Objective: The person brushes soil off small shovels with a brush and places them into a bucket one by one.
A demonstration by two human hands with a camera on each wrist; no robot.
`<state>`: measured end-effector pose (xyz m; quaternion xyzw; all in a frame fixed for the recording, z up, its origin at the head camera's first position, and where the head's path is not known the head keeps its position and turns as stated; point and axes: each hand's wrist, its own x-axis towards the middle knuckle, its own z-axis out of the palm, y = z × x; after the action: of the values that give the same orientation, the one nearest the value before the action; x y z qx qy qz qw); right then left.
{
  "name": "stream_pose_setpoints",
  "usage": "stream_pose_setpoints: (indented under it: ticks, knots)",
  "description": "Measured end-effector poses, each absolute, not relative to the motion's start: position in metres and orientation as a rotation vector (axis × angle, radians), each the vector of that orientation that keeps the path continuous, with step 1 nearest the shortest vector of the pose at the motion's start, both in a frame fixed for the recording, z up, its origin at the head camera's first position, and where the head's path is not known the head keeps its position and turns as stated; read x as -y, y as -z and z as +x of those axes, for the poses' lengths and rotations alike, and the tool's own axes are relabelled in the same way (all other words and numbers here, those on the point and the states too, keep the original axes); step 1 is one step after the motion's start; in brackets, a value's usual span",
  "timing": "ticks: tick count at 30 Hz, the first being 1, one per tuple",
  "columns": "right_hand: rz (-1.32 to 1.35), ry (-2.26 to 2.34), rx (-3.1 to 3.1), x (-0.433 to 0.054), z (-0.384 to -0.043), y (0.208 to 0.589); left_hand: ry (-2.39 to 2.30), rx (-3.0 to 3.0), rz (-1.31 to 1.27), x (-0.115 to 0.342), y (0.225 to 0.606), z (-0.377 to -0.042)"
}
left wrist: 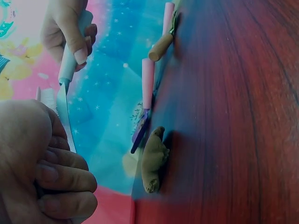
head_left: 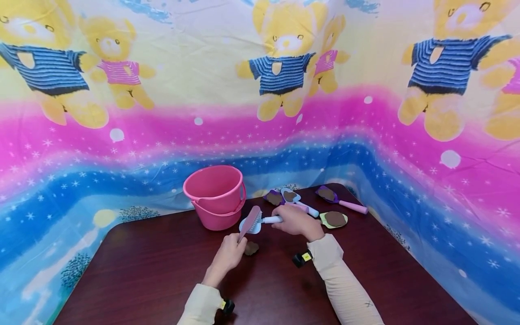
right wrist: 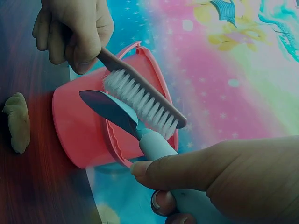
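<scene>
My left hand [head_left: 227, 253] grips a brush [right wrist: 142, 88] with a dull pink-brown back and white bristles. A small trowel with a pale blue blade [right wrist: 110, 108] and a white handle [right wrist: 156, 145] is held by my right hand [head_left: 294, 221], thumb along the handle. The bristles lie against or just over the blade; exact contact is unclear. Both tools are above the table, in front of a pink bucket [head_left: 215, 192]. Below them, near my left hand, an irregular brown clay-like lump [left wrist: 154, 161] lies on the table.
Behind my right hand lie several small trowels: a purple one with a pink handle [head_left: 353, 207], a light blue one [head_left: 290, 196], and a green one [head_left: 323, 221], with brown clay-like stuff on them. The dark red-brown table [head_left: 142, 271] is backed by a bear-printed cloth [head_left: 183, 122].
</scene>
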<state>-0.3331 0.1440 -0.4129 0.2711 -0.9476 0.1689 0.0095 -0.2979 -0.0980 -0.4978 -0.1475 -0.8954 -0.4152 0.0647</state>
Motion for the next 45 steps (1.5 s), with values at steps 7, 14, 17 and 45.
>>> stream_pose_setpoints:
  ticks: [7,14,17,45]
  knots:
    - [0.823,-0.55,2.958,-0.145,-0.332,0.41,1.238,2.676,-0.372,0.104,0.498,-0.302]
    - [0.825,-0.625,2.96,-0.149,-0.331,0.41,1.27,2.71,-0.312,0.113,0.502,-0.303]
    - [0.825,-0.649,2.967,-0.151,-0.331,0.409,1.257,2.715,-0.284,0.118,0.504,-0.304]
    - [0.786,-0.769,2.949,-0.166,-0.331,0.402,1.216,2.704,-0.216,0.126,0.504,-0.309]
